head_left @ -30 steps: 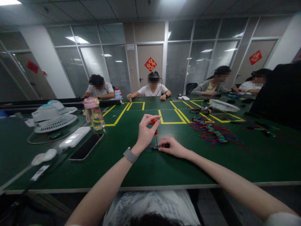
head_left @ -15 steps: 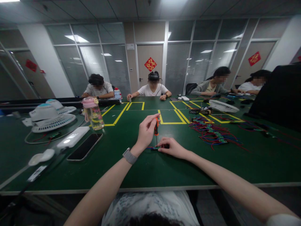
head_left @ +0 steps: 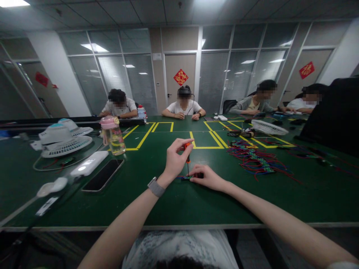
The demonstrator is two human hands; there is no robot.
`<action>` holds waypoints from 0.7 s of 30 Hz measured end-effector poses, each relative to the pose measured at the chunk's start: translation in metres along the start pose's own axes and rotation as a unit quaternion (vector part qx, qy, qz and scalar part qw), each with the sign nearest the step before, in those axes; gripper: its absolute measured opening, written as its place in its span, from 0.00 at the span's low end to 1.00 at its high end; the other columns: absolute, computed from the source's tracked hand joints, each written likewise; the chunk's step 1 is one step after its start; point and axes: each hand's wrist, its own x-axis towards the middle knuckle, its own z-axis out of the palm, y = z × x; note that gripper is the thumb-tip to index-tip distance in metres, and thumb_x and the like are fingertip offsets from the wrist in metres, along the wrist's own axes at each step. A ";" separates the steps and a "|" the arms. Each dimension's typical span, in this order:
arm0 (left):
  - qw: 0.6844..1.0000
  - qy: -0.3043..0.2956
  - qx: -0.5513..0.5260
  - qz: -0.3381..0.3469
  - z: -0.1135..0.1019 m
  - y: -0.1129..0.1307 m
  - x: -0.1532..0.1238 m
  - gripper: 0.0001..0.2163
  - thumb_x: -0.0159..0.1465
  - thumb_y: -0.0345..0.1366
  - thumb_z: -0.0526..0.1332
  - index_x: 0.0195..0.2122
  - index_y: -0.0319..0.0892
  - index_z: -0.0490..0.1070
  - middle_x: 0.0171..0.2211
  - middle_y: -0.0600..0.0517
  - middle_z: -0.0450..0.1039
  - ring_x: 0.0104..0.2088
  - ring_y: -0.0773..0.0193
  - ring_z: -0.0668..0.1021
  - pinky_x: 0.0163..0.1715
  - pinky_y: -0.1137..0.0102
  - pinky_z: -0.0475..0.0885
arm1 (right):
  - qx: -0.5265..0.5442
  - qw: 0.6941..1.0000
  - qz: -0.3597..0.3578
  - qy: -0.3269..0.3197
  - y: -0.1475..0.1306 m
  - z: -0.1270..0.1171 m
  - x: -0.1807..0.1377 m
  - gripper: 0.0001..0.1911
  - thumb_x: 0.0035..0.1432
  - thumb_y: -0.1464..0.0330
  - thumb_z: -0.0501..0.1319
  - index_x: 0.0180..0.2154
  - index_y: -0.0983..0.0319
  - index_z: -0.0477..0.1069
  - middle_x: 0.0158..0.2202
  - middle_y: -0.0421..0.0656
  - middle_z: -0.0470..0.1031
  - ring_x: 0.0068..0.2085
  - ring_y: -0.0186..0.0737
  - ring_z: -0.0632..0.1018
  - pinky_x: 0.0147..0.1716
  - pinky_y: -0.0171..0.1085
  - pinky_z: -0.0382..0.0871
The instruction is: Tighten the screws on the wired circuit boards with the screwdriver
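My left hand [head_left: 175, 158] pinches the orange handle of a small screwdriver [head_left: 187, 155] held upright, its tip pressed down on a small circuit board [head_left: 185, 178] lying on the green table [head_left: 196, 201]. My right hand [head_left: 206, 176] rests on the table just right of the tip, fingers closed on the board's right end and pinning it down. A grey watch sits on my left wrist.
To the left lie a black phone [head_left: 103, 175], a white power bank [head_left: 89, 163], a pink-lidded bottle [head_left: 113, 135] and white fan parts [head_left: 65, 141]. A heap of coloured wires with boards [head_left: 256, 158] lies to the right. Several people sit along the far side.
My left thumb and fingers have shifted round the screwdriver handle, as if twisting it. The tip stays on the board and my right hand has kept its place.
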 end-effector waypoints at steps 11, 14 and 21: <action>1.000 0.004 0.001 -0.012 0.001 -0.004 0.001 0.10 0.62 0.36 0.61 0.44 0.43 0.75 0.39 0.49 0.72 0.38 0.65 0.76 0.38 0.71 0.72 | 0.005 1.000 0.002 0.006 -0.003 0.000 -0.001 0.10 0.55 0.67 0.64 0.39 0.63 0.79 0.32 0.43 0.71 0.30 0.34 0.71 0.30 0.33 0.65; 0.999 0.023 0.044 0.003 0.000 -0.005 0.001 0.10 0.61 0.37 0.62 0.42 0.45 0.76 0.41 0.49 0.68 0.40 0.66 0.74 0.42 0.71 0.71 | 0.001 1.000 -0.001 0.008 -0.003 0.000 -0.001 0.10 0.55 0.67 0.63 0.39 0.63 0.79 0.31 0.43 0.71 0.30 0.34 0.71 0.30 0.33 0.65; 0.995 -0.020 -0.073 -0.061 0.002 -0.007 0.000 0.15 0.64 0.39 0.57 0.51 0.41 0.70 0.40 0.48 0.73 0.36 0.65 0.77 0.35 0.71 0.74 | -0.003 1.000 -0.001 0.009 -0.003 0.000 -0.001 0.10 0.55 0.67 0.63 0.39 0.62 0.79 0.32 0.43 0.71 0.30 0.34 0.71 0.30 0.33 0.65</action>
